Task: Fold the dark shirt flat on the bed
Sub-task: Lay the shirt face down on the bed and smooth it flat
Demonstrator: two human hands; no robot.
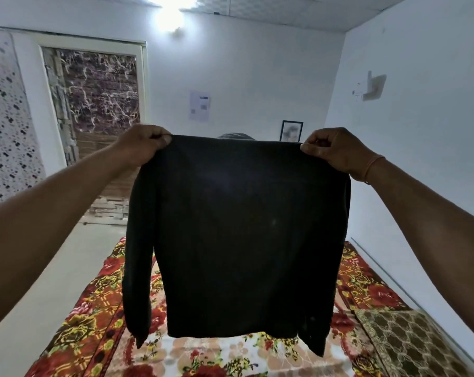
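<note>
Left hand (144, 146): raised out front, fingers (156, 134) curled and pinching one shoulder corner of the dark shirt (238, 227).
Right hand (331, 152): level with it, fingers clamped on the other shoulder corner; orange thread (373, 165) round the wrist.
Dark shirt: in the air, spread wide, long axis upright, shoulders up, hem down, sleeves hanging at both sides.
Bed (94, 308): floral cover below; the shirt hangs above its middle, between the side edges.

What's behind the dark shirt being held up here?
Past the top edge of the dark shirt, a rounded grey shape and a framed picture show; below it, the floral bedspread. The rest is covered.
</note>
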